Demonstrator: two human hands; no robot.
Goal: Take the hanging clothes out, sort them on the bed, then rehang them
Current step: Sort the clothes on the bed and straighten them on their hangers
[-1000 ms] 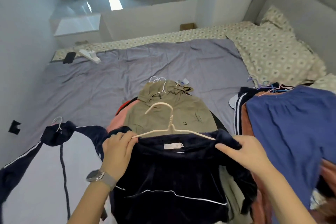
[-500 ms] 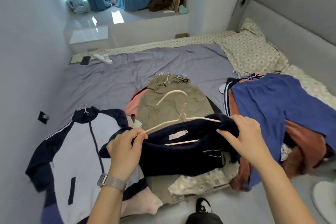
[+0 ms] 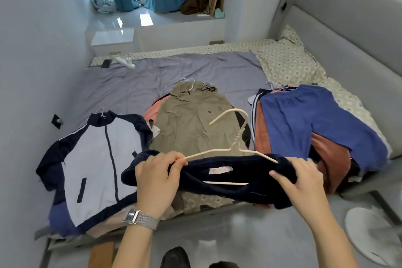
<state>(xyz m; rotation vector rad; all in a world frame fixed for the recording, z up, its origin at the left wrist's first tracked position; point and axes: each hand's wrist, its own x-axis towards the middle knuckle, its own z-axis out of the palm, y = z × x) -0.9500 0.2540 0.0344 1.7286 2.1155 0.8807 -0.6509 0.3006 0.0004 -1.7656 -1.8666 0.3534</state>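
Note:
A dark navy garment (image 3: 228, 180) with a pink label hangs on a cream hanger (image 3: 235, 137) above the near edge of the bed (image 3: 139, 87). My left hand (image 3: 156, 178) grips its left shoulder and the hanger's arm. My right hand (image 3: 298, 178) grips the right shoulder. On the bed lie a grey and navy zip jacket (image 3: 97, 159) at the left, an olive hooded jacket (image 3: 193, 119) in the middle, and a pile topped by blue cloth (image 3: 304, 119) over rust-coloured cloth at the right, all with hanger hooks showing.
A grey padded headboard (image 3: 348, 35) runs along the right, with patterned pillows (image 3: 289, 61) below it. A phone (image 3: 106, 63) and a white object (image 3: 125, 62) lie at the bed's far left corner. A white round base (image 3: 369, 233) stands on the floor at the right.
The view has tilted up and pulled back from the bed. The navy garment has been lifted and bunched on its hanger between both hands. The grey and navy jacket now lies spread flat.

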